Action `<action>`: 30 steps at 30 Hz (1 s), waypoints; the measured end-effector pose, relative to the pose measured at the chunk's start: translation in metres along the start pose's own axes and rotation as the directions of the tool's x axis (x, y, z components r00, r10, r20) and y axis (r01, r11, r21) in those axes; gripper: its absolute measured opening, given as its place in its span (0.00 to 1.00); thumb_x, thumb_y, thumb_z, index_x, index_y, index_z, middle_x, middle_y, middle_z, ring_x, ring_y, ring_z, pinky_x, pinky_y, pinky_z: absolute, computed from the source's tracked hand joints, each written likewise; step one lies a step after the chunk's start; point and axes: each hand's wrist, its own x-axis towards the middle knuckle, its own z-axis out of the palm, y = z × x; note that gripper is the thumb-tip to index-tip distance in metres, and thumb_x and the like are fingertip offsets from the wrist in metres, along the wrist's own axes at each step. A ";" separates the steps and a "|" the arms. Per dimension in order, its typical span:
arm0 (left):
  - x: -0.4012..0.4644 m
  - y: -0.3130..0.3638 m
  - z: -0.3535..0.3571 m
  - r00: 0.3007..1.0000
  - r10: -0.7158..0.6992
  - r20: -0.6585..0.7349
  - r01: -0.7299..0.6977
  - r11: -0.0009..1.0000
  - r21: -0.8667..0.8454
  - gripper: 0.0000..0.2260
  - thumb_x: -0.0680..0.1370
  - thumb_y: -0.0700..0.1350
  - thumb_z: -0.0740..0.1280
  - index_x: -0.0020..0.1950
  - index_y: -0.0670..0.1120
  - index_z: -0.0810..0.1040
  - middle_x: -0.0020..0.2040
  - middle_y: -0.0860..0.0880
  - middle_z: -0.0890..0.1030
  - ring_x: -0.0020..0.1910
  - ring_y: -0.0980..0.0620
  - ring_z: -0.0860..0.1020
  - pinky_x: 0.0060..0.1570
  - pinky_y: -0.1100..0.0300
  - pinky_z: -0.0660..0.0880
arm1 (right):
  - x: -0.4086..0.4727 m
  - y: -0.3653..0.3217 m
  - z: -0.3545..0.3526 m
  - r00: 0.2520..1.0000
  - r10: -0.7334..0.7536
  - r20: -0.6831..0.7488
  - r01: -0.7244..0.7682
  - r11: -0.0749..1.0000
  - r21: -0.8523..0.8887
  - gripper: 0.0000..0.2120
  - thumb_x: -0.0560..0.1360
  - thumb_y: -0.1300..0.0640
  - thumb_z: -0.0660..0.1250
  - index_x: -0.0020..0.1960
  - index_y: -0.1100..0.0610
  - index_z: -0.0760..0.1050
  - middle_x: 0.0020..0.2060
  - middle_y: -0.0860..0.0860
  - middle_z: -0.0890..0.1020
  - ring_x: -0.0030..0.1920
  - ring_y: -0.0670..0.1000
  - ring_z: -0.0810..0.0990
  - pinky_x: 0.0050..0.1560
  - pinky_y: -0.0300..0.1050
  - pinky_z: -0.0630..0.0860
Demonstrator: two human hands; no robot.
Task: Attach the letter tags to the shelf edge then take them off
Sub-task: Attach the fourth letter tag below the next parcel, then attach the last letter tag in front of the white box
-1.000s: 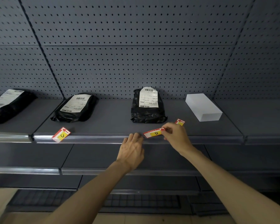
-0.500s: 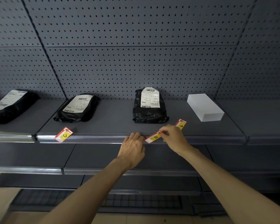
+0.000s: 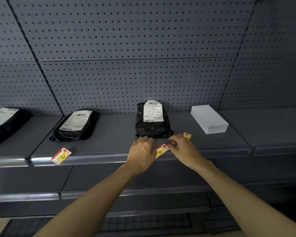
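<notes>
The D tag (image 3: 161, 150) lies tilted on the shelf edge (image 3: 99, 159) between both hands — left hand (image 3: 141, 153) loosely spread, right hand (image 3: 182, 151) pinching its end. Unseated, it could slip off.

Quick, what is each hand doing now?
Left hand: open, flat by the D tag.
Right hand: fingers at the D tag; grip cannot be told.

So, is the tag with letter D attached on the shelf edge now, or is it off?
Cannot tell for sure. The D tag lies tilted across the shelf edge, between the left hand and the right hand.
</notes>
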 end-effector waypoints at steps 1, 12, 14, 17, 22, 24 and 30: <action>0.007 0.008 0.000 1.000 0.005 0.002 -0.005 1.000 -0.002 0.07 0.76 0.45 0.62 0.50 0.44 0.76 0.49 0.46 0.79 0.52 0.45 0.75 0.51 0.52 0.73 | -0.002 0.004 -0.007 1.000 -0.009 -0.010 0.008 0.999 -0.032 0.08 0.77 0.55 0.67 0.53 0.57 0.77 0.48 0.50 0.77 0.43 0.46 0.77 0.43 0.39 0.74; 0.088 0.101 0.051 0.971 -0.143 0.193 0.121 0.985 0.121 0.17 0.76 0.54 0.66 0.58 0.42 0.77 0.57 0.42 0.77 0.60 0.43 0.73 0.58 0.48 0.71 | 0.010 0.089 -0.069 0.998 -0.045 -0.033 0.031 0.941 -0.336 0.08 0.76 0.52 0.65 0.49 0.56 0.76 0.47 0.52 0.78 0.46 0.52 0.77 0.38 0.44 0.68; 0.101 0.110 0.064 0.951 -0.219 0.220 0.180 0.966 0.186 0.21 0.77 0.56 0.65 0.60 0.41 0.75 0.60 0.42 0.75 0.62 0.43 0.71 0.60 0.48 0.70 | 0.014 0.103 -0.073 0.998 -0.068 -0.005 0.063 0.939 -0.337 0.07 0.77 0.53 0.64 0.48 0.58 0.76 0.47 0.53 0.77 0.47 0.53 0.76 0.40 0.46 0.73; 0.112 0.113 0.080 0.903 -0.354 0.245 0.288 0.919 0.269 0.25 0.77 0.58 0.65 0.65 0.41 0.72 0.65 0.42 0.72 0.65 0.43 0.68 0.61 0.49 0.69 | 0.018 0.121 -0.079 0.993 -0.111 0.028 0.115 0.944 -0.311 0.07 0.77 0.55 0.63 0.47 0.59 0.75 0.46 0.54 0.77 0.45 0.53 0.76 0.40 0.47 0.74; 0.120 0.113 0.084 0.839 -0.481 0.255 0.437 0.874 0.211 0.25 0.77 0.55 0.67 0.67 0.41 0.70 0.67 0.41 0.70 0.67 0.42 0.66 0.64 0.48 0.67 | 0.024 0.136 -0.084 0.988 -0.146 0.055 0.155 0.952 -0.263 0.08 0.78 0.56 0.63 0.48 0.60 0.76 0.47 0.54 0.77 0.46 0.53 0.76 0.44 0.50 0.78; 0.121 0.116 0.082 0.823 -0.503 0.263 0.472 0.864 0.176 0.26 0.76 0.54 0.68 0.67 0.40 0.69 0.67 0.41 0.70 0.67 0.41 0.66 0.65 0.48 0.66 | 0.025 0.138 -0.084 0.988 -0.143 0.066 0.155 0.955 -0.254 0.08 0.78 0.56 0.63 0.48 0.60 0.76 0.47 0.54 0.77 0.46 0.53 0.76 0.44 0.49 0.77; 0.117 0.125 0.072 0.872 -0.427 0.241 0.461 0.880 -0.109 0.14 0.75 0.43 0.68 0.59 0.43 0.74 0.58 0.40 0.80 0.58 0.39 0.77 0.59 0.49 0.74 | 0.024 0.137 -0.085 0.988 -0.139 0.074 0.151 0.966 -0.209 0.07 0.77 0.55 0.65 0.49 0.59 0.76 0.48 0.54 0.78 0.45 0.53 0.78 0.42 0.47 0.77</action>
